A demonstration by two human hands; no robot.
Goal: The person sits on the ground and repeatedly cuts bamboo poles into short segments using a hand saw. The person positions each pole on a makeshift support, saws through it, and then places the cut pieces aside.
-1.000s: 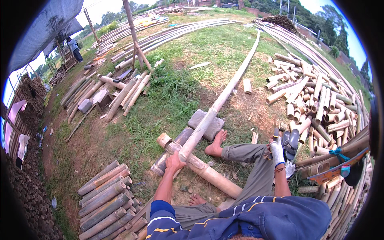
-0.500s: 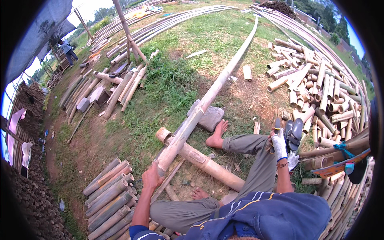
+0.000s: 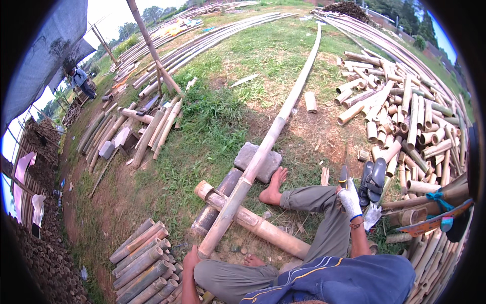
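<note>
A long bamboo pole (image 3: 268,139) runs away from me across the grass. Its near end is by my left knee, where my left hand (image 3: 191,259) grips it, fingers partly hidden. The pole rests over a thick notched bamboo piece (image 3: 268,227) lying crosswise and over a grey stone block (image 3: 246,154). Beside it a darker bamboo length (image 3: 208,215) lies on the ground. My right hand (image 3: 349,200), in a white glove, is closed around a tool with a black and yellow handle (image 3: 343,177), held upright by my right knee; its thin blade is hard to make out.
Cut bamboo sections (image 3: 144,258) are stacked at the near left, with a large heap (image 3: 405,109) at the right. Dark sandals (image 3: 372,181) lie beside my right hand. More bamboo (image 3: 152,119) lies at the far left, where a person (image 3: 81,80) stands. My bare feet flank the pole.
The pole's near end has come toward me with my left hand, down beside my left knee. The darker bamboo length shows more fully now. My right hand stays near the knee with the tool.
</note>
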